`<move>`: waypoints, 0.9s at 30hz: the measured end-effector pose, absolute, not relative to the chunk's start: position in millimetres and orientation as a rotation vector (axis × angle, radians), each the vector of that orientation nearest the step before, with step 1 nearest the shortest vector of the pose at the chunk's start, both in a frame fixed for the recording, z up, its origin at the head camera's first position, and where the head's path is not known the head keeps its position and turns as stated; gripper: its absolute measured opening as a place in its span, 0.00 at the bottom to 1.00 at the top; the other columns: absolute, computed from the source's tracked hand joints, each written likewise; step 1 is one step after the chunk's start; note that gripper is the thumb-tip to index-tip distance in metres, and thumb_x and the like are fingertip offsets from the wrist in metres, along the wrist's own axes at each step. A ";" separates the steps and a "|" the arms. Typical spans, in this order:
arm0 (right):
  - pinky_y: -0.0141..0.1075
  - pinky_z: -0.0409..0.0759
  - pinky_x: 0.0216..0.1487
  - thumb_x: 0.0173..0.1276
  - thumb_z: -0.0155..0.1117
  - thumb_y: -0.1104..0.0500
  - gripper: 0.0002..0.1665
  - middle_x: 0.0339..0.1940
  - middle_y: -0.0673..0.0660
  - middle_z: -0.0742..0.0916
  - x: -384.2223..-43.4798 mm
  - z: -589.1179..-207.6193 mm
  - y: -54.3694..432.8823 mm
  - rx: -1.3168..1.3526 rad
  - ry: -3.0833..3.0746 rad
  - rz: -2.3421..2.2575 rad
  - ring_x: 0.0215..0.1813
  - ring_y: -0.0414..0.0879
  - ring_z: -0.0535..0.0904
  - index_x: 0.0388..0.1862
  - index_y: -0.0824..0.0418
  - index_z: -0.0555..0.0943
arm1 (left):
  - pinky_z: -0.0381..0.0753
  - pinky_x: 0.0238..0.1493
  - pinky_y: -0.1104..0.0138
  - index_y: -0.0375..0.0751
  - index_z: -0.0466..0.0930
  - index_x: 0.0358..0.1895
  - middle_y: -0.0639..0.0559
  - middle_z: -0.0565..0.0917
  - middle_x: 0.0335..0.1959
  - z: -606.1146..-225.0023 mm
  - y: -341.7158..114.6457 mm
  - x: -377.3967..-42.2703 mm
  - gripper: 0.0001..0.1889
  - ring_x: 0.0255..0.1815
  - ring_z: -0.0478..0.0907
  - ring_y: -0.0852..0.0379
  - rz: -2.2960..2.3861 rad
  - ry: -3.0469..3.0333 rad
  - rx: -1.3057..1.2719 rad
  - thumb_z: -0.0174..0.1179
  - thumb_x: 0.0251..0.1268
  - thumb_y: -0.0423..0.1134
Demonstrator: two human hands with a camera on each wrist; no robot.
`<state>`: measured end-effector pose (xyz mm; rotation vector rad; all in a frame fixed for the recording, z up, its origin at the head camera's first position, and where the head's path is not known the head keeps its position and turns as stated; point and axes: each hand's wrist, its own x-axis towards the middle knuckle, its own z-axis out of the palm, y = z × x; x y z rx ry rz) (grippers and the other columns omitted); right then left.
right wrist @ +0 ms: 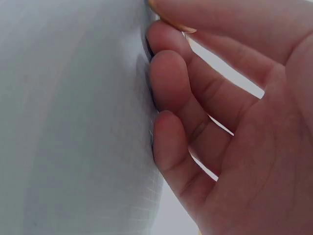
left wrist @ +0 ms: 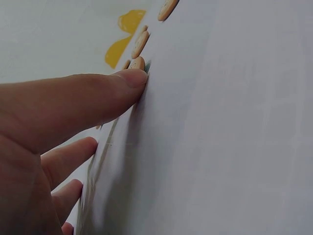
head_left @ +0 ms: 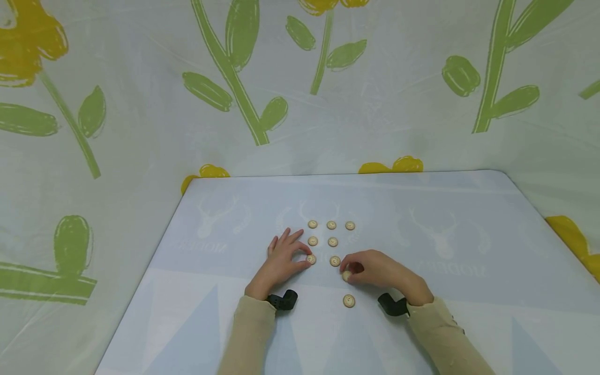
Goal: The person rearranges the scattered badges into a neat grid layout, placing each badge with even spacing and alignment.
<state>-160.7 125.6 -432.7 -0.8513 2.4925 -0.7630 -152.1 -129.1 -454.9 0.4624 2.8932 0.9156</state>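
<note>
Round, pale wooden buttons lie in loose rows on the table (head_left: 403, 344). My left hand (head_left: 281, 260) pinches the left button (head_left: 311, 259) of the third row between thumb and forefinger, its other fingers spread over the table. In the left wrist view the thumb (left wrist: 98, 95) hides part of that row. With fingers curled, my right hand (head_left: 379, 268) holds another button (head_left: 347, 275) just right of the row's middle button (head_left: 335, 261). Only the edge of this held button (right wrist: 171, 19) shows in the right wrist view.
Behind the hands are a row of three buttons, its middle one (head_left: 331, 225) farthest back, and a row of two, one at the right (head_left: 333, 241). A single button (head_left: 349, 300) lies nearer. A flowered cloth (head_left: 140, 130) hangs behind the table's far edge.
</note>
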 end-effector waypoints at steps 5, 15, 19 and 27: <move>0.33 0.69 0.34 0.56 0.65 0.56 0.07 0.24 0.40 0.77 -160.7 -432.0 127.6 -0.853 2.466 -0.759 0.32 0.38 0.71 0.34 0.45 0.80 | 0.35 0.62 0.46 0.56 0.77 0.34 0.51 0.59 0.67 -455.5 -129.2 -152.2 0.07 0.70 0.41 0.47 0.923 2.893 0.467 0.63 0.51 0.47; 0.33 0.70 0.35 0.55 0.65 0.57 0.10 0.26 0.39 0.78 -164.6 -432.7 132.0 -0.889 2.425 -0.786 0.32 0.38 0.72 0.37 0.48 0.80 | 0.35 0.62 0.46 0.56 0.77 0.34 0.51 0.59 0.67 -457.0 -129.4 -152.1 0.07 0.70 0.41 0.47 0.924 2.900 0.474 0.62 0.52 0.47; 0.32 0.71 0.35 0.55 0.65 0.59 0.12 0.27 0.39 0.79 -166.3 -433.2 134.3 -0.901 2.399 -0.798 0.32 0.37 0.72 0.39 0.49 0.80 | 0.35 0.62 0.46 0.57 0.77 0.34 0.50 0.59 0.67 -457.6 -129.7 -152.1 0.07 0.70 0.40 0.46 0.930 2.898 0.473 0.62 0.51 0.47; 0.33 0.72 0.34 0.54 0.66 0.59 0.13 0.27 0.40 0.79 -168.2 -434.9 136.8 -0.857 2.362 -0.848 0.32 0.39 0.73 0.40 0.48 0.79 | 0.34 0.63 0.47 0.57 0.77 0.34 0.52 0.59 0.67 -457.7 -128.9 -152.2 0.07 0.70 0.40 0.48 0.922 2.895 0.452 0.63 0.51 0.47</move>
